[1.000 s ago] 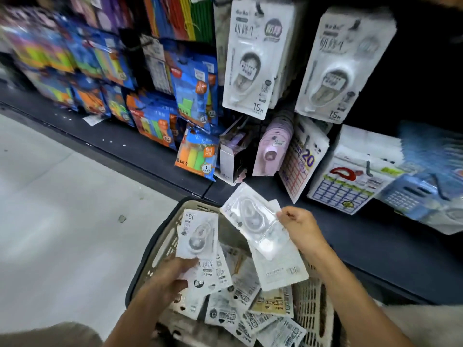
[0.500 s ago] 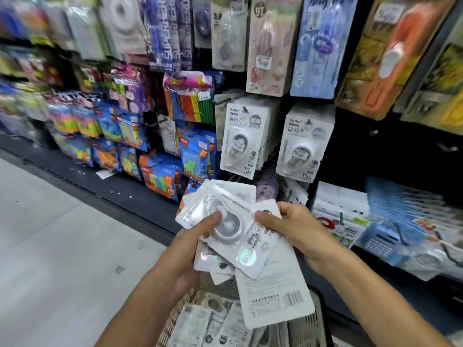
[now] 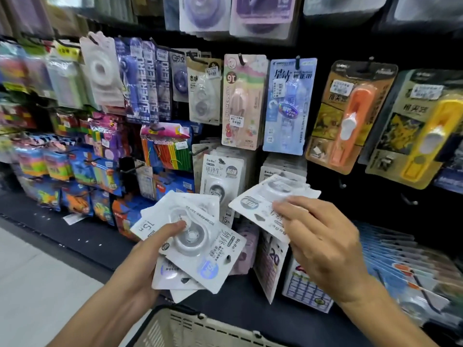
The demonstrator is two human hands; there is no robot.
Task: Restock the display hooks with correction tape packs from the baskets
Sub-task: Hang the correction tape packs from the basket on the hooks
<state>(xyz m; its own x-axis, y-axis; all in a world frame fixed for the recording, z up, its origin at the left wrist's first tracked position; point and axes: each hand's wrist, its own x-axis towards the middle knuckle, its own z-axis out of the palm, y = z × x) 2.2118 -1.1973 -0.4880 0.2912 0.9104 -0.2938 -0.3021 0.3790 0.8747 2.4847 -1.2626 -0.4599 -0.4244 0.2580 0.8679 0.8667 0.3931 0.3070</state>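
Observation:
My left hand (image 3: pixel 147 256) grips a fanned stack of white correction tape packs (image 3: pixel 200 246), thumb pressed on the top pack's clear blister. My right hand (image 3: pixel 323 246) holds a single white correction tape pack (image 3: pixel 260 201), turned upside down, raised toward the display. Behind it hang two rows of matching white packs on hooks, the left row (image 3: pixel 220 179) and the right row (image 3: pixel 280 169) partly hidden by the held pack. The beige basket (image 3: pixel 200 326) with a dark rim sits below my hands at the bottom edge; its contents are out of view.
The black pegboard wall holds other hanging goods: a pink pack (image 3: pixel 243 101), a blue pack (image 3: pixel 288 106), orange (image 3: pixel 350 116) and yellow (image 3: pixel 421 131) carded items. Calculators (image 3: pixel 308 286) and blue packs lean on the dark shelf (image 3: pixel 82 236). Pale floor (image 3: pixel 37 284) lies left.
Both hands rose from the basket up to the display. My right hand split one pack off the stack and moved it right and up toward the hooks; the view tilted upward.

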